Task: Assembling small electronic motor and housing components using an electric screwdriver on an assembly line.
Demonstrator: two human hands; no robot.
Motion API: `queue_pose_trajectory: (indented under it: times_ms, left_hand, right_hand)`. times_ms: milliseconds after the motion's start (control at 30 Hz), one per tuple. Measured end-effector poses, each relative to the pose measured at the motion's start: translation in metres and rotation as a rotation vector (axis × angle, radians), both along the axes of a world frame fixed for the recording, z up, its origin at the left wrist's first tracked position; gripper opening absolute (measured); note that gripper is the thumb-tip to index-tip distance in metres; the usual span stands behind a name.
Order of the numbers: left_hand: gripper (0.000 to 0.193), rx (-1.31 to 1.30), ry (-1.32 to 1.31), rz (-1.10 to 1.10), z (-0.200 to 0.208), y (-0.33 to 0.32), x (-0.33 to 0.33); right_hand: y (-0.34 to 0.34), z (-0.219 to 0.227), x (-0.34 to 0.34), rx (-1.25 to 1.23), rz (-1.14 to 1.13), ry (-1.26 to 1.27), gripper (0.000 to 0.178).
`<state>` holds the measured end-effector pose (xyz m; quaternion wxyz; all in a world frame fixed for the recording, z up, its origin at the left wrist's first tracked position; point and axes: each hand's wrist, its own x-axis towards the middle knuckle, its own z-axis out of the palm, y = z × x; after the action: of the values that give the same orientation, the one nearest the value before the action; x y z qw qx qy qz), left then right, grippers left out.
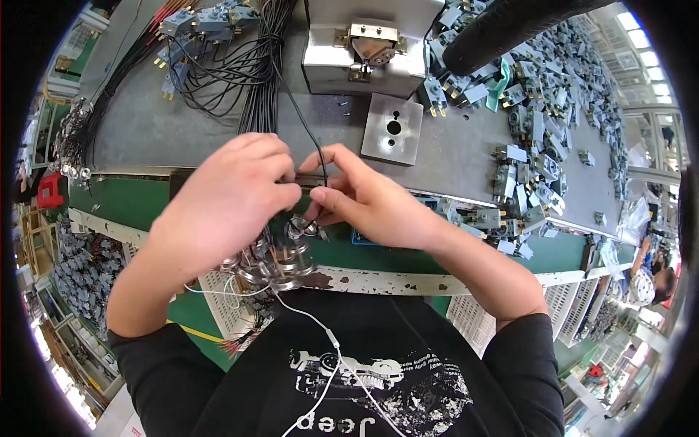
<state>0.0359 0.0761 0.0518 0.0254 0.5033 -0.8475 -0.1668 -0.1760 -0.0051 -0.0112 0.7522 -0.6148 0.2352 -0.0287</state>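
Note:
My left hand (233, 193) is closed over a bundle of black wires (258, 109) at the bench's front edge, its fingers curled down. Between the thumb and fingers of my right hand (378, 207), just to the right, a single black wire (306, 127) is pinched; it runs back toward the bundle. Below both hands hangs a cluster of shiny round metal end fittings (280, 262) on the wires. My left fingertips are partly hidden, so their exact grip does not show.
A metal fixture (368, 54) stands at the back, with a square steel block (393, 130) before it. Many grey switch-like parts (535, 138) are heaped right, under a thick black tube (502, 36). More grey parts (207, 22) lie back left. A white earphone cord (309, 315) hangs over my shirt.

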Motion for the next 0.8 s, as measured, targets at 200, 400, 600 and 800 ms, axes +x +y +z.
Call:
queue_pose_trajectory:
  times_ms: [200, 400, 600, 800]
  left_hand:
    - [0.007, -0.030, 0.038, 0.008, 0.013, 0.002, 0.015]
    - [0.014, 0.034, -0.043, 0.034, 0.009, 0.005, -0.004]
    - [0.019, 0.137, 0.026, -0.035, 0.013, -0.001, 0.007]
    - [0.017, 0.097, 0.019, -0.012, 0.005, 0.008, 0.009]
  right_hand:
    - [-0.010, 0.033, -0.010, 0.093, -0.076, -0.013, 0.041]
    - [-0.007, 0.025, -0.006, 0.066, -0.080, -0.030, 0.039]
    - [0.002, 0.011, 0.002, -0.009, -0.169, -0.131, 0.039]
    - [-0.018, 0.059, -0.008, 0.240, -0.226, 0.079, 0.037]
